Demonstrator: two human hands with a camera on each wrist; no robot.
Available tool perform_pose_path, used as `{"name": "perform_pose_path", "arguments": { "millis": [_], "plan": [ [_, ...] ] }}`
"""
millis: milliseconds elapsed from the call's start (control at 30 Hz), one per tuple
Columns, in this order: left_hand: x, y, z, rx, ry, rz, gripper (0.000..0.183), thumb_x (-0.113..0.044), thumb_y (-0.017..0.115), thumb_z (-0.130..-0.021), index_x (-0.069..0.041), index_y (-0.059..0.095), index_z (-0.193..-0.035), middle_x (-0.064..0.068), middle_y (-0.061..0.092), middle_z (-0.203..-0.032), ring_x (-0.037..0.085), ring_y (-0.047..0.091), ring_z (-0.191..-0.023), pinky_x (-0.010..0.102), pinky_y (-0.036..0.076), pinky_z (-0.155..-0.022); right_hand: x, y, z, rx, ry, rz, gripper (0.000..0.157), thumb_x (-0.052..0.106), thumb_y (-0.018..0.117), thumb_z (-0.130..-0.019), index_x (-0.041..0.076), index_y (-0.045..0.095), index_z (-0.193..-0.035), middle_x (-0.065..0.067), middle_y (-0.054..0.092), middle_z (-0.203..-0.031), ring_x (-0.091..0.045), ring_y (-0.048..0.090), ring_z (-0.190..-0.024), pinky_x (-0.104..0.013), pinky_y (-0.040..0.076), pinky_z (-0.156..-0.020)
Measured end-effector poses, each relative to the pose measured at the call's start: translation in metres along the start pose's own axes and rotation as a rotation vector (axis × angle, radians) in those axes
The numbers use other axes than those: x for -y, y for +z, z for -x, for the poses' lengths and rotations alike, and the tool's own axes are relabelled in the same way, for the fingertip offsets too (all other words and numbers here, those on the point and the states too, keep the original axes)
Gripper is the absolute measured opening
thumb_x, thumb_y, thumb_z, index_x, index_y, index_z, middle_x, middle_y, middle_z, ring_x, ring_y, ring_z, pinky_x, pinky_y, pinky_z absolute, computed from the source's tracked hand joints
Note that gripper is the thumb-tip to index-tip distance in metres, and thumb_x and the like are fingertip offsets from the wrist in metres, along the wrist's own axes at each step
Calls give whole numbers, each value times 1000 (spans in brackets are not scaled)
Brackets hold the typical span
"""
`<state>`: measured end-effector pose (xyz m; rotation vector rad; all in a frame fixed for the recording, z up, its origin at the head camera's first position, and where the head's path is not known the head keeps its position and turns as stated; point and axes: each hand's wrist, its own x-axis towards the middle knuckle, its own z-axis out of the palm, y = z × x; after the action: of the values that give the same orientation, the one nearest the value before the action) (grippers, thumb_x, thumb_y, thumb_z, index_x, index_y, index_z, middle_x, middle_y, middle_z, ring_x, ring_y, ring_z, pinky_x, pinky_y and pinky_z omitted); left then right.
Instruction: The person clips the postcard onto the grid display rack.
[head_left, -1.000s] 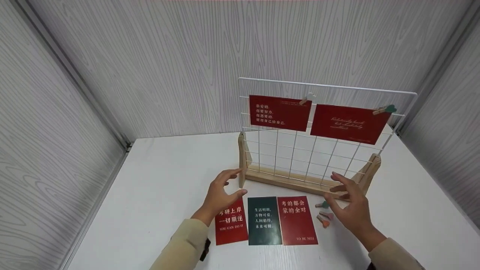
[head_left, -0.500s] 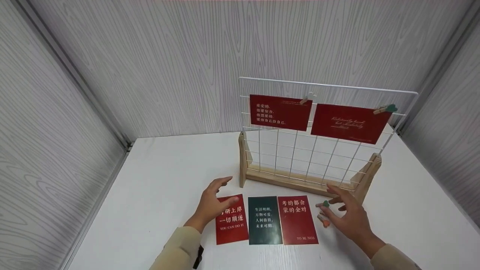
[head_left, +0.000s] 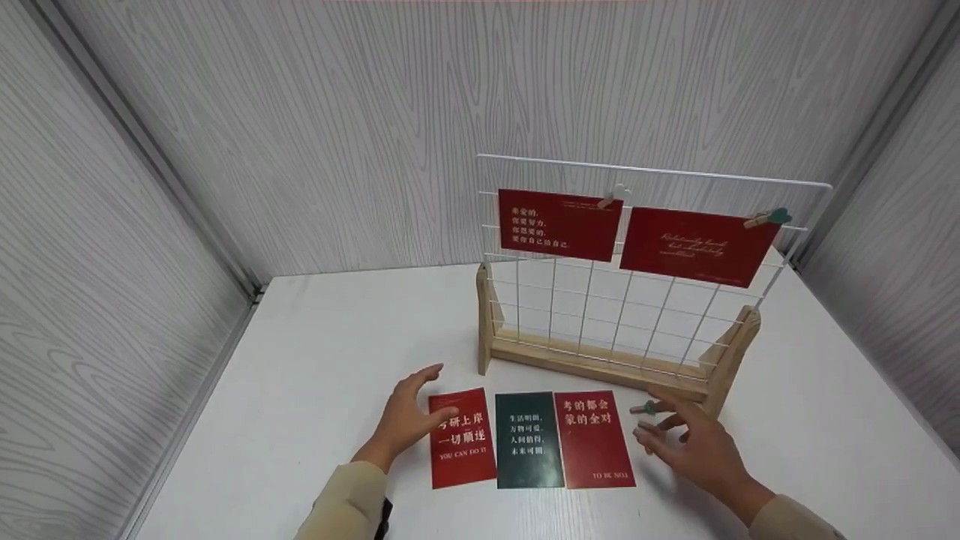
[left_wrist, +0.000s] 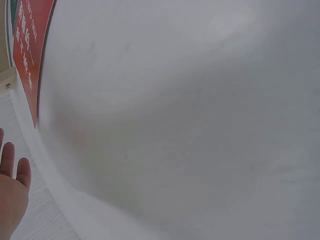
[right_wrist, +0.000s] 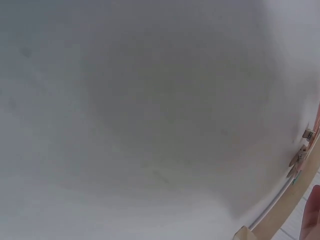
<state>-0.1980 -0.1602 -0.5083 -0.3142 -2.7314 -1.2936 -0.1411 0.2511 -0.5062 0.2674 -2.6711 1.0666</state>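
In the head view, my left hand (head_left: 405,416) is at the left edge of a red card (head_left: 465,465) with white lettering, thumb over the card and fingers spread. The left wrist view shows part of that red card (left_wrist: 31,45) above the fingers. My right hand (head_left: 701,450) is over several small wooden clothespins right of the cards, its thumb and fingers apart. A green-topped clothespin (head_left: 646,408) lies between them, and another clothespin (head_left: 643,427) shows by the thumb. The right wrist view has clothespins (right_wrist: 300,156) at its right edge, beside a fingertip.
A dark green card (head_left: 529,469) and a second red card (head_left: 596,450) lie alongside. Behind stands a white wire grid (head_left: 592,300) on a wooden base (head_left: 585,366). Two red cards hang on it, one by a white clip (head_left: 615,195), one by a green-topped clip (head_left: 769,218).
My left hand has moved down and left, away from the stand's left foot and off the red card's middle. My right hand has come lower, its thumb now over the orange clothespin.
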Motion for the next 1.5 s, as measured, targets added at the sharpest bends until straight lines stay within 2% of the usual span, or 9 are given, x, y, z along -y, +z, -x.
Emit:
{"name": "perform_pose_path", "arguments": {
  "millis": [133,333,567,800,1000,1200,1333,1500],
  "plan": [
    [5,-1,3,8,7,-16,72,-34,73,-66,-18,40,-128,6,49,-117,24,38,-111,51,33,-86,-2,1,3,38,18,21,59,37,72,-66,35,45,-119,9,58,-95,-7,57,-75,-32,45,-61],
    [10,2,4,-2,8,-18,75,-35,73,-65,-13,40,-128,10,50,-115,27,40,-108,52,35,-84,-7,2,7,77,28,60,56,35,74,-65,26,51,-116,8,58,-90,-9,57,-75,-33,45,-60],
    [12,2,4,19,-81,-1,75,-34,75,-63,-17,41,-127,6,49,-117,24,38,-112,49,30,-90,-12,3,10,102,37,76,53,38,73,-65,26,53,-113,12,59,-88,-6,56,-73,-31,45,-60],
    [15,3,5,34,-110,-38,74,-33,76,-62,-16,43,-126,4,50,-117,24,37,-114,47,26,-93,-15,7,11,112,55,94,45,32,74,-65,26,57,-106,14,59,-89,-2,55,-72,-31,45,-64],
    [18,5,7,51,-101,-68,72,-30,76,-61,-16,44,-124,3,49,-116,24,36,-114,46,25,-94,-14,11,10,126,96,131,38,31,74,-66,27,59,-101,16,58,-84,0,53,-71,-30,44,-65],
    [23,6,6,66,-50,-89,69,-19,77,-62,-15,45,-124,3,50,-115,24,37,-113,44,26,-94,-12,15,8,142,123,155,33,31,72,-68,24,62,-99,16,58,-80,-1,51,-70,-28,44,-65],
    [25,6,6,69,-58,-83,69,-18,77,-62,-18,46,-123,-1,49,-116,21,36,-114,43,27,-94,-11,16,7,161,154,153,33,32,71,-69,22,62,-99,14,58,-81,-3,52,-70,-29,45,-66],
    [25,4,8,67,-34,-37,67,-14,76,-63,-18,46,-123,-1,49,-113,19,39,-111,42,29,-93,-9,16,6,167,171,135,33,31,71,-69,21,62,-99,13,59,-81,-4,53,-70,-29,46,-68]
  ]
}}
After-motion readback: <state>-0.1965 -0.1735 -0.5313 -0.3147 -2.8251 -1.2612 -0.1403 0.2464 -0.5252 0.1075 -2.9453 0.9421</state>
